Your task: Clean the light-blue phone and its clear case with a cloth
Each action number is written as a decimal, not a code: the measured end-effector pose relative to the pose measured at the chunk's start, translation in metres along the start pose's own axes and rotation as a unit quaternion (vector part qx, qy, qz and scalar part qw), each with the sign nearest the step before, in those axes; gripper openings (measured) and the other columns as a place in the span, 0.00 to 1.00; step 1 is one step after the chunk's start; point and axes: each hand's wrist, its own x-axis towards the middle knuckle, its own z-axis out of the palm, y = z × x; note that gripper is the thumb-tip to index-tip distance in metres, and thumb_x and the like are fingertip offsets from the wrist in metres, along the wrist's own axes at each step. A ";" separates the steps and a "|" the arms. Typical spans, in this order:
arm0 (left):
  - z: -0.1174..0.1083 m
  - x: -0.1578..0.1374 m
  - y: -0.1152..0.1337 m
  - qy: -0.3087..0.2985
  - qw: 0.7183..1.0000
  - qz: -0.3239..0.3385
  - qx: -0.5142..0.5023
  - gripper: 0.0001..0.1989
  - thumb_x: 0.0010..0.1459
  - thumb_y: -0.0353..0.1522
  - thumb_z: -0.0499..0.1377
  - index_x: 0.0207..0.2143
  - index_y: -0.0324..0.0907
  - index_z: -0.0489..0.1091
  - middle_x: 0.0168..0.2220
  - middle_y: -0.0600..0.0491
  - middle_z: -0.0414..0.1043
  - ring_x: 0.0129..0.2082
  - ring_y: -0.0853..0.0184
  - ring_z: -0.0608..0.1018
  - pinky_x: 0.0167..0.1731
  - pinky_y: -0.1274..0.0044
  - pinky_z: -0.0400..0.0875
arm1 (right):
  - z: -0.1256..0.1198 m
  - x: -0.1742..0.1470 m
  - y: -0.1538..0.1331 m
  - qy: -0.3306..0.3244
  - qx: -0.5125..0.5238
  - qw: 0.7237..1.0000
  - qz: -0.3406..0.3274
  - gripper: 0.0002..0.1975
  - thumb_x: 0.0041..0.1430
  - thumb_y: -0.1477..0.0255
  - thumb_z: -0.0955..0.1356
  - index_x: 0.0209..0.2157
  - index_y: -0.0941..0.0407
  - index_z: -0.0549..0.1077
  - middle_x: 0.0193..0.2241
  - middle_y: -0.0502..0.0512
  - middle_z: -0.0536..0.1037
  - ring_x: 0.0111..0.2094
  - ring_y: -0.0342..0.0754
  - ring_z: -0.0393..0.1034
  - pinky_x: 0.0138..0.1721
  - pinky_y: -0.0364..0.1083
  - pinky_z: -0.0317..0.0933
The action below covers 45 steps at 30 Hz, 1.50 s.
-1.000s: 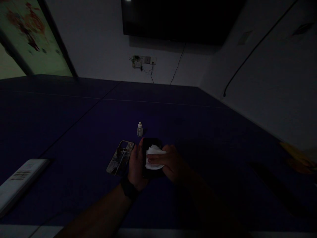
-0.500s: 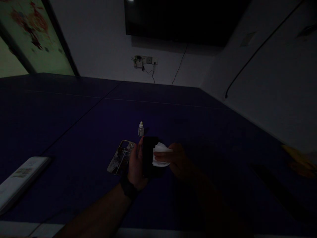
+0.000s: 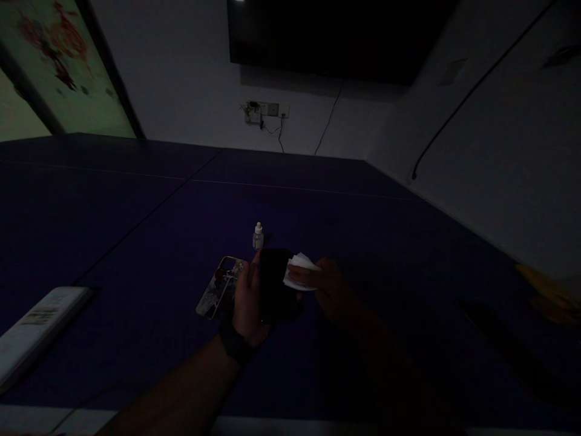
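A dark smartphone (image 3: 275, 290) lies upright in my left hand (image 3: 249, 303), whose thumb and fingers grip its edges. In my right hand (image 3: 329, 287) is a folded white tissue (image 3: 302, 275), pressed under the fingers against the right upper part of the phone. Partly behind my left hand, a patterned phone case (image 3: 218, 290) with a camera cutout rests on the blue table. Just beyond the phone stands a small dropper bottle (image 3: 258, 236) with a white cap. The dim light hides details of the phone's surface.
A long white box-like object (image 3: 43, 327) lies on the blue tabletop (image 3: 149, 254) at the left. At the right are a long dark object (image 3: 494, 333) and something yellow (image 3: 544, 290). A large screen (image 3: 336, 36) and wall sockets (image 3: 272, 109) are at the back.
My right hand and the tissue have shifted up and to the right across the phone, uncovering more of its middle. My left hand holds nearly still.
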 end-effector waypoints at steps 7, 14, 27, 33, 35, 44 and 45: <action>0.003 0.001 0.000 0.033 0.999 0.012 0.000 0.29 0.72 0.48 0.49 0.69 0.45 0.63 0.59 0.46 0.76 0.60 0.54 0.76 0.64 0.63 0.66 | 0.006 0.002 -0.007 -0.028 0.064 0.997 -0.022 0.32 0.57 0.85 0.61 0.53 0.43 0.81 0.58 0.47 0.80 0.47 0.55 0.68 0.52 0.58 0.62; 0.001 0.002 -0.001 0.028 0.999 0.014 0.001 0.28 0.72 0.47 0.50 0.68 0.47 0.65 0.60 0.47 0.75 0.60 0.55 0.76 0.61 0.63 0.69 | 0.009 0.003 0.000 0.010 0.079 0.997 -0.013 0.34 0.59 0.84 0.59 0.61 0.45 0.75 0.63 0.49 0.74 0.55 0.55 0.72 0.57 0.60 0.60; 0.001 0.003 0.000 0.039 0.999 0.008 -0.011 0.26 0.72 0.44 0.49 0.67 0.46 0.66 0.58 0.47 0.77 0.57 0.56 0.79 0.59 0.65 0.72 | 0.023 0.007 -0.007 0.005 0.012 0.999 -0.036 0.31 0.58 0.80 0.61 0.59 0.49 0.77 0.63 0.54 0.75 0.49 0.57 0.75 0.52 0.59 0.63; 0.004 0.004 0.005 0.025 1.000 0.015 -0.006 0.26 0.71 0.45 0.51 0.67 0.49 0.64 0.53 0.47 0.80 0.48 0.55 0.82 0.53 0.61 0.75 | 0.005 -0.003 0.006 0.093 0.106 0.990 -0.028 0.27 0.64 0.78 0.57 0.52 0.48 0.81 0.55 0.53 0.82 0.52 0.54 0.78 0.59 0.59 0.60; 0.006 0.003 0.007 0.001 1.000 0.020 -0.004 0.26 0.71 0.46 0.50 0.66 0.47 0.64 0.49 0.46 0.81 0.46 0.55 0.83 0.51 0.61 0.76 | -0.003 -0.005 0.007 0.094 0.123 0.988 -0.026 0.26 0.65 0.77 0.57 0.53 0.46 0.81 0.54 0.52 0.83 0.53 0.53 0.79 0.60 0.59 0.59; 0.009 0.004 0.011 0.022 0.997 0.072 -0.006 0.24 0.72 0.43 0.48 0.63 0.42 0.69 0.42 0.47 0.82 0.42 0.59 0.83 0.50 0.67 0.75 | 0.005 0.003 -0.014 -0.098 0.099 0.989 -0.042 0.33 0.52 0.83 0.61 0.54 0.47 0.80 0.60 0.51 0.78 0.57 0.51 0.76 0.62 0.59 0.59; 0.009 0.004 0.011 0.018 0.997 0.074 -0.002 0.24 0.72 0.43 0.49 0.63 0.43 0.69 0.42 0.46 0.82 0.42 0.59 0.83 0.50 0.68 0.74 | 0.004 0.002 -0.013 -0.094 0.105 0.989 -0.049 0.31 0.52 0.83 0.60 0.52 0.47 0.81 0.58 0.51 0.79 0.55 0.51 0.77 0.62 0.59 0.59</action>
